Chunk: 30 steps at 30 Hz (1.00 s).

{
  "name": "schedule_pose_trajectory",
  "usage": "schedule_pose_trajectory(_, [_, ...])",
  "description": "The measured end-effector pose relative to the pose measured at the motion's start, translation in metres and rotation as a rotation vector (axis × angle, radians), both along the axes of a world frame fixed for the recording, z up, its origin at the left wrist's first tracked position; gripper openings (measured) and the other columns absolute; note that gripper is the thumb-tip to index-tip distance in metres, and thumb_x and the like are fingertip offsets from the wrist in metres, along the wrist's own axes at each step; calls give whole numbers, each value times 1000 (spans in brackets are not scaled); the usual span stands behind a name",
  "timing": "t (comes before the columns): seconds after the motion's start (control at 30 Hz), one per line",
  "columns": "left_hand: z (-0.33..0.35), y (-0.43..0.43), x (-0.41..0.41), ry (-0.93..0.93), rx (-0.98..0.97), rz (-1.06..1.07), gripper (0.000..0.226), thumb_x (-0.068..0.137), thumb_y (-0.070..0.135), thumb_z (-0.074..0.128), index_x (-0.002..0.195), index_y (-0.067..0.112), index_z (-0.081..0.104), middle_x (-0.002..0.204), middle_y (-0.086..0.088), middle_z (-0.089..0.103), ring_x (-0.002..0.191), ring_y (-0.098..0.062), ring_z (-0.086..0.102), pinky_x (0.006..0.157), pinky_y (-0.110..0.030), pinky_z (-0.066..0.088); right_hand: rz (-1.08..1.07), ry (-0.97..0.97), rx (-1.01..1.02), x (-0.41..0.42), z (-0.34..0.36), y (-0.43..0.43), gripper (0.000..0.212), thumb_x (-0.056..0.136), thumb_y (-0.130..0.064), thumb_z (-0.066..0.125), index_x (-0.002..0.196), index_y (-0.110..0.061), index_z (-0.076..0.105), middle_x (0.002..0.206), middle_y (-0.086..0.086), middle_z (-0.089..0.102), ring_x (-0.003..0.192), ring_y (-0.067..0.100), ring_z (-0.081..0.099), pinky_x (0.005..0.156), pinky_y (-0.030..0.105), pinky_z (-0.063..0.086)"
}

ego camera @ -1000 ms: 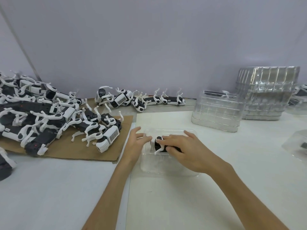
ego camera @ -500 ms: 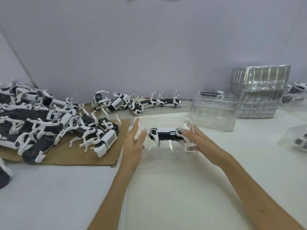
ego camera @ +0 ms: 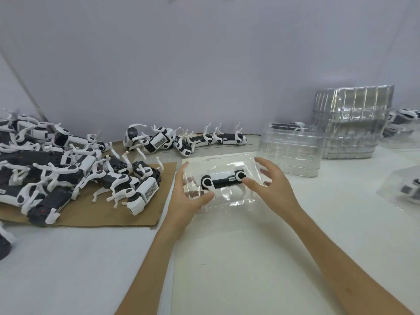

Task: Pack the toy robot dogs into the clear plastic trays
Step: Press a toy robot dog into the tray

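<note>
A black and white toy robot dog (ego camera: pixel 223 179) lies on its side in a clear plastic tray (ego camera: pixel 227 202) at the middle of the white table. The tray is tipped up so that its open face looks at me. My left hand (ego camera: pixel 184 201) grips the tray's left end, thumb in front and fingers showing through the plastic behind. On the right end, my right hand (ego camera: pixel 277 189) holds the tray with its thumb by the dog's end and its fingers spread behind the rim.
A big pile of loose robot dogs (ego camera: pixel 68 173) lies on a brown cardboard sheet (ego camera: pixel 91 214) at the left. More dogs (ego camera: pixel 195 142) line the back wall. Stacks of clear trays (ego camera: pixel 291 153) (ego camera: pixel 350 123) stand at the back right. Another tray with a dog (ego camera: pixel 406 189) sits at the right edge.
My right hand came off the dog it was pressing into the tray. Both hands took the tray by its ends and tipped it up toward me.
</note>
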<state>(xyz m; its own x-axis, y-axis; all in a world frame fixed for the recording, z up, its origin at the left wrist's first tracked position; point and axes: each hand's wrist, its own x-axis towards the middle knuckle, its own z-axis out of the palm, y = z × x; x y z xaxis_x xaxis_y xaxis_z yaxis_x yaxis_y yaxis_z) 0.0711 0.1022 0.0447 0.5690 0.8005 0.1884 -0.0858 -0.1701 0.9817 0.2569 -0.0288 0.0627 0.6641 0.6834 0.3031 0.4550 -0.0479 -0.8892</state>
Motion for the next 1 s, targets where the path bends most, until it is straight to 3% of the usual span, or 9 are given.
schedule_pose_trajectory(0.1, [-1, -3, 7, -53, -49, 114, 94, 74, 12, 87, 147, 38, 33, 137, -1, 49, 114, -17, 62, 84, -34, 59, -163, -308, 94, -15, 1, 3, 50, 83, -16, 74, 129, -22, 55, 123, -9, 53, 108, 4, 53, 92, 21, 40])
schedule_pose_trajectory(0.2, [-4, -6, 12, -95, -52, 200, 93, 74, 9, 87, 148, 32, 35, 142, -3, 46, 131, -18, 49, 102, -49, 51, 15, -468, 72, -30, 8, 1, 39, 79, -11, 59, 114, -28, 64, 102, -13, 64, 92, 4, 58, 94, 31, 41])
schedule_pose_trajectory(0.37, [-4, -8, 13, -100, 7, 232, 91, 74, 11, 87, 147, 28, 36, 139, -2, 51, 126, -9, 52, 99, -49, 52, 181, -837, -467, -42, 4, 3, 64, 83, -11, 51, 136, -47, 51, 137, -14, 52, 130, 12, 41, 115, 35, 3])
schedule_pose_trajectory(0.43, [-4, -10, 12, -81, 92, 200, 93, 74, 15, 87, 148, 31, 34, 137, -2, 49, 108, 7, 57, 85, -31, 58, 175, -864, -513, -44, 4, 2, 66, 85, -12, 49, 140, -49, 45, 142, -7, 48, 133, 14, 38, 117, 39, -1])
schedule_pose_trajectory(0.5, [-4, -14, 13, -48, 165, 144, 96, 73, 21, 89, 146, 43, 31, 133, 2, 46, 98, -2, 63, 71, -17, 54, 154, -901, -555, -45, 3, 1, 63, 86, -14, 49, 140, -48, 45, 146, 0, 45, 136, 18, 35, 115, 42, -1])
schedule_pose_trajectory(0.67, [-4, -24, 14, 53, 309, 122, 103, 66, 40, 87, 147, 49, 24, 133, 11, 42, 116, -21, 57, 90, -41, 56, 114, -874, -617, -46, -2, 1, 49, 88, -17, 49, 132, -39, 53, 139, -1, 43, 130, 20, 38, 110, 41, 0])
schedule_pose_trajectory(0.8, [-4, -23, 15, 50, 292, 194, 99, 67, 34, 90, 138, 59, 27, 132, 11, 42, 103, -12, 63, 81, -32, 54, 119, -849, -552, -46, 1, 2, 41, 88, -16, 49, 118, -40, 62, 131, -4, 47, 128, 16, 40, 111, 39, 0])
schedule_pose_trajectory(0.9, [-3, -18, 16, 49, 199, 227, 101, 68, 22, 92, 146, 42, 32, 138, 1, 44, 98, -14, 63, 85, -33, 55, 117, -833, -512, -47, 4, 1, 40, 90, -16, 48, 115, -41, 67, 129, -6, 51, 128, 14, 41, 112, 37, -1])
schedule_pose_trajectory(1.0, [-1, -15, 16, 45, 94, 181, 106, 67, 20, 93, 151, 35, 31, 146, -5, 43, 117, -21, 59, 101, -43, 51, 117, -815, -474, -47, 5, 1, 38, 90, -19, 51, 116, -42, 67, 131, -6, 53, 127, 13, 45, 115, 36, 1])
